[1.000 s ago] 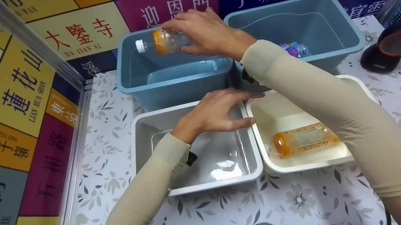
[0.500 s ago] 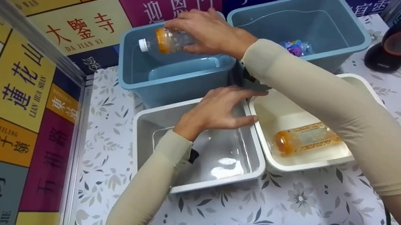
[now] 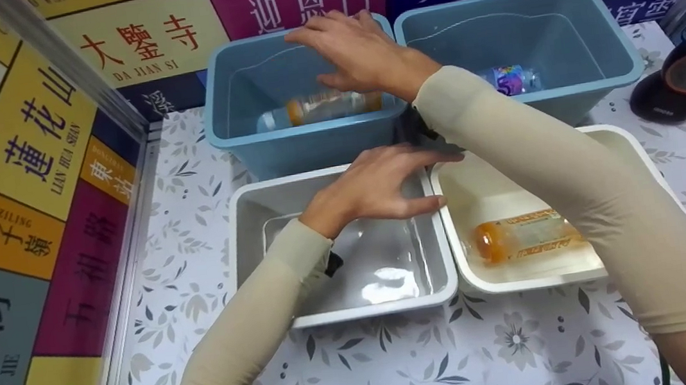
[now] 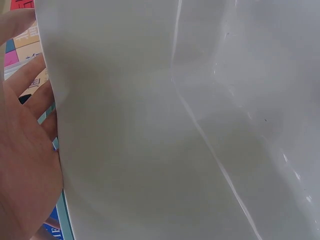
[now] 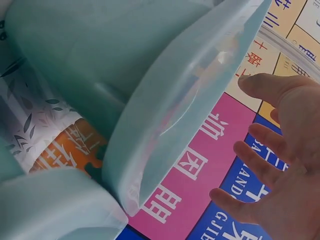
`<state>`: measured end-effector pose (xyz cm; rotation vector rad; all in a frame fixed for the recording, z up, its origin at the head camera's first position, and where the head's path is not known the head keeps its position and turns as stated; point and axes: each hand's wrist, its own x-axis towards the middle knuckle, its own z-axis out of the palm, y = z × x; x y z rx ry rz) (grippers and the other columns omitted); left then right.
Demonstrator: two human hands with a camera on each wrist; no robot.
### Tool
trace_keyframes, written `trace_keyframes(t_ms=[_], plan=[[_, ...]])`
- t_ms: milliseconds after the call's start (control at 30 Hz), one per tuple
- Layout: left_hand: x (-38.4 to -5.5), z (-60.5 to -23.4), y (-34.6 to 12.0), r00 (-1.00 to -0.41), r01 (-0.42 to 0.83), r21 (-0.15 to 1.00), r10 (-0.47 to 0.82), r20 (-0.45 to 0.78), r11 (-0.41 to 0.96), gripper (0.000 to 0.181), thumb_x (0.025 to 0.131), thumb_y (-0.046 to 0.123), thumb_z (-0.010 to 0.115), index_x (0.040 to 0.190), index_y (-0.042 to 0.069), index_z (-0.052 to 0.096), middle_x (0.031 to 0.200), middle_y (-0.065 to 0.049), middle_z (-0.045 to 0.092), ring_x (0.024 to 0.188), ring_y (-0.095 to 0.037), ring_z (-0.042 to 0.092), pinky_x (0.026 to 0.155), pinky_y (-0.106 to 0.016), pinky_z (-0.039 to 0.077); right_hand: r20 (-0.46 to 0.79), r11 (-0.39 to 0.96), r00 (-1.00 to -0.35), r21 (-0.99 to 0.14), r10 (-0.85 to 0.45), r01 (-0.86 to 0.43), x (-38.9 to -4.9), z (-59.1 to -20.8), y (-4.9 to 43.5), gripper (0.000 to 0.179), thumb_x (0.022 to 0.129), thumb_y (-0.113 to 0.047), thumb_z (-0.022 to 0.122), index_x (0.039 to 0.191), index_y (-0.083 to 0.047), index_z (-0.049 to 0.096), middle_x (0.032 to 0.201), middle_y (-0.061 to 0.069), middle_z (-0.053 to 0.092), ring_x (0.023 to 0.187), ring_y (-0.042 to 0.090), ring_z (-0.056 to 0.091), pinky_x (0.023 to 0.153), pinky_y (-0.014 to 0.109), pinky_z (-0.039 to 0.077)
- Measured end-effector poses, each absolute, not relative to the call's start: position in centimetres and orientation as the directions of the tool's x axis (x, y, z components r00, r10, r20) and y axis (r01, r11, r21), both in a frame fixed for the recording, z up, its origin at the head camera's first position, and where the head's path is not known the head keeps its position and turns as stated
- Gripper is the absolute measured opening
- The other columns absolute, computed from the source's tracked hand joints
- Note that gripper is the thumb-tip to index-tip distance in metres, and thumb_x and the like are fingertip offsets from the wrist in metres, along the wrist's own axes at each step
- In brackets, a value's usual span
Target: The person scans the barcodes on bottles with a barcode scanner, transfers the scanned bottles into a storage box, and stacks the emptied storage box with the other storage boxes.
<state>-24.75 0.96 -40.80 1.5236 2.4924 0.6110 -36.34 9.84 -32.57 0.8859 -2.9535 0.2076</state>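
Note:
Over the left blue bin (image 3: 312, 151), my right hand (image 3: 363, 54) has its fingers spread and holds nothing. Below it, a clear plastic bottle (image 3: 333, 106) with an orange-patterned label lies sideways within the bin, blurred. The right wrist view shows the empty right hand (image 5: 280, 155) beyond the bin's rim, fingers apart. My left hand (image 3: 372, 189) extends over the grey bin (image 3: 376, 311), fingers relaxed, thumb near the edge shared with the cream bin (image 3: 534, 284). In the left wrist view, the left hand (image 4: 30, 165) appears beside the grey bin's wall; contact cannot be told.
An orange-labelled bottle (image 3: 525, 236) lies in the cream bin, partly behind the right sleeve. The right blue bin (image 3: 583, 87) contains a small bottle with a purple label (image 3: 508, 80). A black scanner-like device (image 3: 666, 84) stands at the right. Sign-patterned walls (image 3: 65, 166) border the table.
The bottle has left my right hand and dropped into the left blue bin. The right hand's fingers have let go; both hands stay about in place. The black device's red lights are off.

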Motion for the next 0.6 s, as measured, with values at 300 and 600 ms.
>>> trace_keyframes(t_ms=[300,600], plan=[[-24.74,-40.85,0.90,-0.472,0.805,0.438,0.879,0.062,0.401,0.061,0.088,0.072,0.049,0.145,0.053,0.043,0.147,0.021,0.051,0.130,-0.003,0.053,0.103,-0.032,0.047,0.045,0.839,-0.847,-0.122,-0.529,-0.531,-36.09,-32.54,9.94,0.068,0.100,-0.038,0.059,0.159,-0.037,0.025,0.165,0.000,0.030,0.152,0.029,0.027,0.120,0.067,0.010],[-24.75,-40.86,0.90,-0.473,0.808,0.431,0.878,0.067,0.402,0.061,0.088,0.071,0.048,0.146,0.054,0.041,0.145,0.020,0.054,0.124,-0.003,0.056,0.093,-0.031,0.050,0.070,0.824,-0.829,-0.091,-0.555,-0.560,-35.63,-32.32,10.04,0.065,0.100,-0.038,0.058,0.158,-0.035,0.029,0.161,0.002,0.036,0.148,0.029,0.033,0.118,0.069,0.013]])
